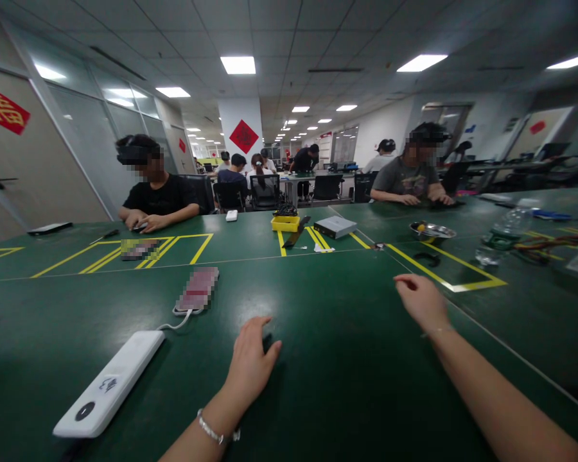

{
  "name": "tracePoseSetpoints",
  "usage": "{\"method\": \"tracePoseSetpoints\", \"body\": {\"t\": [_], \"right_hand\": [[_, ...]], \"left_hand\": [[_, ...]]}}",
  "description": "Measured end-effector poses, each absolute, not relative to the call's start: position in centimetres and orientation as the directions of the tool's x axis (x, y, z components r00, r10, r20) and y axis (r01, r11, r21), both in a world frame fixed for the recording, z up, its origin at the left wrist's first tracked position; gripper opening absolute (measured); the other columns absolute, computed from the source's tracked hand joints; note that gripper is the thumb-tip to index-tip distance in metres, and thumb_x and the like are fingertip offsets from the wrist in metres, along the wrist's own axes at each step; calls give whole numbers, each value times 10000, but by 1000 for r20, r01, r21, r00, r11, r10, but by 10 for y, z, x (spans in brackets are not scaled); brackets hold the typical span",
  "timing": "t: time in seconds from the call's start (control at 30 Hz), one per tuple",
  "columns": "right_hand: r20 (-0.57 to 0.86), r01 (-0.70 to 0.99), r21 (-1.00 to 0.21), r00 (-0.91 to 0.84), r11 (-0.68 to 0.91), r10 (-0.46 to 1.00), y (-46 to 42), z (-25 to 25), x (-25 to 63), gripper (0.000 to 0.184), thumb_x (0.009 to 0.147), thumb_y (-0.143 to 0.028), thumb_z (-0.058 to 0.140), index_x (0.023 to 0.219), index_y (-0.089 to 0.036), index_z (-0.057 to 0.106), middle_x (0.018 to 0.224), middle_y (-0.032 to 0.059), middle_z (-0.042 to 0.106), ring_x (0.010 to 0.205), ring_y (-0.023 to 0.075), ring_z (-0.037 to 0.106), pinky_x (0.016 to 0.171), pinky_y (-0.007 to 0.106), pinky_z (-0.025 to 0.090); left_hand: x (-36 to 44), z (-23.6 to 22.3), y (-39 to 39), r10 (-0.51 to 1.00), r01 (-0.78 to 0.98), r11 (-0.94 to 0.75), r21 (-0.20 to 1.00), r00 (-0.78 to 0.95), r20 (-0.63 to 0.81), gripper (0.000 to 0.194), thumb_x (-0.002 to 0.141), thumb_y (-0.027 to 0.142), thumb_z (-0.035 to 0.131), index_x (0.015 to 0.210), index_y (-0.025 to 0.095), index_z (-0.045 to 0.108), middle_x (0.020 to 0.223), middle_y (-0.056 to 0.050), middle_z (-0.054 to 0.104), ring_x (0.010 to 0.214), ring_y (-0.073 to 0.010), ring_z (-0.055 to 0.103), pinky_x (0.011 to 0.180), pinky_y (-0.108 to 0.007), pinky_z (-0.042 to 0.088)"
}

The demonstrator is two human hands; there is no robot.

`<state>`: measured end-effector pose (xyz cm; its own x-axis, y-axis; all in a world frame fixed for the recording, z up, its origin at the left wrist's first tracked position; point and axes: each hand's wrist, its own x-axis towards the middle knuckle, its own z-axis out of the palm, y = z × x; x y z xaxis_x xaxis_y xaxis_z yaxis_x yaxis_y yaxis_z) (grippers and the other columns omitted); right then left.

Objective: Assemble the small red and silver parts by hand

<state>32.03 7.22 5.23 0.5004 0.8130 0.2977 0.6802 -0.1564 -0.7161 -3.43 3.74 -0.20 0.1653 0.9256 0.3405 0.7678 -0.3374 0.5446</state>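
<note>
My left hand (pixel 253 356) is low over the green table (pixel 337 359), its thumb apart from the fingers and nothing in its grasp. A pale bracelet (pixel 210 428) circles that wrist. To its left lie a white power bank (pixel 110 385) with a round dark button and a phone (pixel 197 289), joined by a short white cable (pixel 178 322). My right hand (pixel 422 300) is farther forward on the right, fingers curled in and tips drawn together. No object shows in it. Nearest to it is a black curved piece (pixel 427 258) inside a yellow-taped outline (pixel 479 282).
Beyond my hands stand a yellow bin (pixel 285 223) with black cables, a grey box (pixel 335 226) and a metal bowl (pixel 432 231). A plastic bottle (pixel 503 234) and coloured wires (pixel 553 244) are at right. Two people (pixel 157 199) (pixel 409 173) sit across the table.
</note>
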Motion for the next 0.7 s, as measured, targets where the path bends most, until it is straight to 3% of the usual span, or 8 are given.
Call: {"method": "tracePoseSetpoints", "body": {"t": [0.07,0.13,0.4,0.7], "right_hand": [[399,843,-445,488,-302,776,64,47,378,323,663,-282,418,842,-113,626,932,173,518,861,262,491,688,368,355],[408,849,-319,525,-422,747,50,35,429,336,656,-257,400,826,-96,641,937,222,493,839,295,492,634,393,344],[144,672,-366,724,-643,675,26,-12,510,266,600,-249,438,724,-157,654,804,205,510,794,342,490,572,444,308],[119,538,-431,830,-725,545,24,-11,513,276,538,-263,520,768,-190,654,871,230,492,860,363,470,530,424,280]], "left_hand": [[-35,-5,40,940,793,-324,516,209,270,371,729,278,517,1084,180,475,1154,-88,505,1157,-260,383,961,-440,293],[-34,-6,40,941,801,-333,498,247,232,353,728,281,514,1069,194,493,1172,-75,508,1191,-266,344,968,-447,278],[-32,0,36,940,808,-336,483,259,221,301,728,247,506,1022,191,531,1168,-65,528,1191,-243,352,989,-427,263],[-34,-2,37,940,812,-339,474,275,202,290,732,225,492,1018,206,529,1171,-46,523,1205,-244,331,993,-431,253]]}}
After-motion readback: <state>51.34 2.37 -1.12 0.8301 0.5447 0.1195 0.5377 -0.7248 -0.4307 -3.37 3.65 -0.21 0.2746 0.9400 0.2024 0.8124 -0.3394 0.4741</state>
